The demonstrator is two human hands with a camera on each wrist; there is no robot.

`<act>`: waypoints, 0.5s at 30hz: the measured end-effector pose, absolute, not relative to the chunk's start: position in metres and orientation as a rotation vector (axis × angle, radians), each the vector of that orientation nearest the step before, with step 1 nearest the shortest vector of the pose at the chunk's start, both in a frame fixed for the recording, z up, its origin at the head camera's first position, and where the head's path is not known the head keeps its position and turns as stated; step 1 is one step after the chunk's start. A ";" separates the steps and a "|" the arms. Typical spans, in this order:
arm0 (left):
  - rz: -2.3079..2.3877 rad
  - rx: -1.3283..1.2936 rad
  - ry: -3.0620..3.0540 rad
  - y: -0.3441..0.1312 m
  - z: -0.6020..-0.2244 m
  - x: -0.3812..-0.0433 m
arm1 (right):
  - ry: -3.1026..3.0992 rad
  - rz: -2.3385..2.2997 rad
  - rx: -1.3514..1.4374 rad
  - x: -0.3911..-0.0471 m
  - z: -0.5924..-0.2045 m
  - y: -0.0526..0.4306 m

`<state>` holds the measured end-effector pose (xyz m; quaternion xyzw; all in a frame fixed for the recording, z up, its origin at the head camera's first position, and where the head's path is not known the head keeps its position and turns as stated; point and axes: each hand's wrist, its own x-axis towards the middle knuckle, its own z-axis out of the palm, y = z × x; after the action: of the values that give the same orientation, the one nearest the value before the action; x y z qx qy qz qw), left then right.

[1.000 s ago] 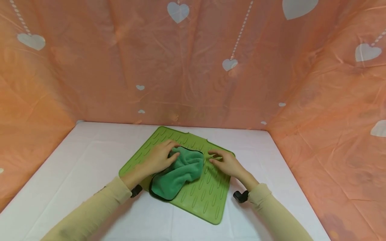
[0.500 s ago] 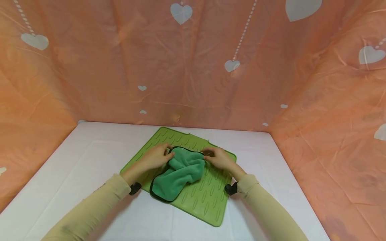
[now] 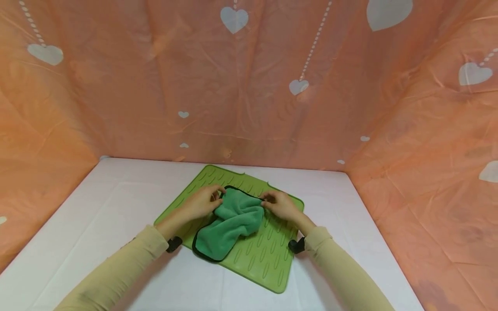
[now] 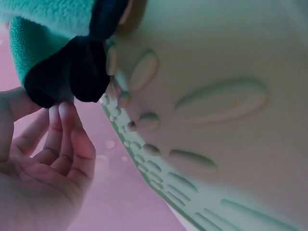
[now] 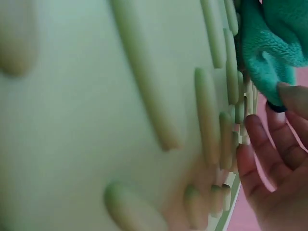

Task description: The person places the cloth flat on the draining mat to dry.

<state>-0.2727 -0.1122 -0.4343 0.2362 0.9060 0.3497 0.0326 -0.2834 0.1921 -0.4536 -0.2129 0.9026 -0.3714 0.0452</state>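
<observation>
A crumpled green cloth with black edging lies on a green ridged mat. My left hand pinches the cloth's far left corner between thumb and fingers; in the left wrist view, the black edging sits at the fingertips of that hand. On the far right corner, my right hand pinches the cloth too. The right wrist view shows the thumb and a finger of this hand on the green fabric, the other fingers spread below it. Folds run across the cloth's middle.
The mat lies turned at an angle on a white-covered table. Orange curtains with pale hearts stand behind the table and on both sides. A black wrist mount shows under the left wrist, another under the right.
My right hand has moved left onto the cloth's far right corner and now pinches it. My left hand has drawn slightly left and now pinches the far left corner, which has lifted a little.
</observation>
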 end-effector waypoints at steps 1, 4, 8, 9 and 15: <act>1.099 0.742 2.792 -0.112 -0.434 -0.273 | 2.753 -1.155 -0.633 -0.282 -0.454 0.192; 1.162 0.803 2.799 -0.113 -0.430 -0.275 | 2.755 -1.230 -0.577 -0.278 -0.453 0.193; 1.206 0.876 2.830 -0.116 -0.427 -0.281 | 2.734 -1.408 -0.547 -0.274 -0.450 0.196; 1.207 0.891 2.844 -0.116 -0.427 -0.284 | 2.719 -1.461 -0.547 -0.273 -0.449 0.196; 1.207 0.926 2.912 -0.118 -0.426 -0.299 | 2.702 -1.658 -0.512 -0.269 -0.437 0.198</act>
<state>-0.2987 -0.1183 -0.4255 0.2812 0.8840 0.3666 -0.0718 -0.2688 0.1979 -0.4367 -0.1593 0.8409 -0.5161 -0.0349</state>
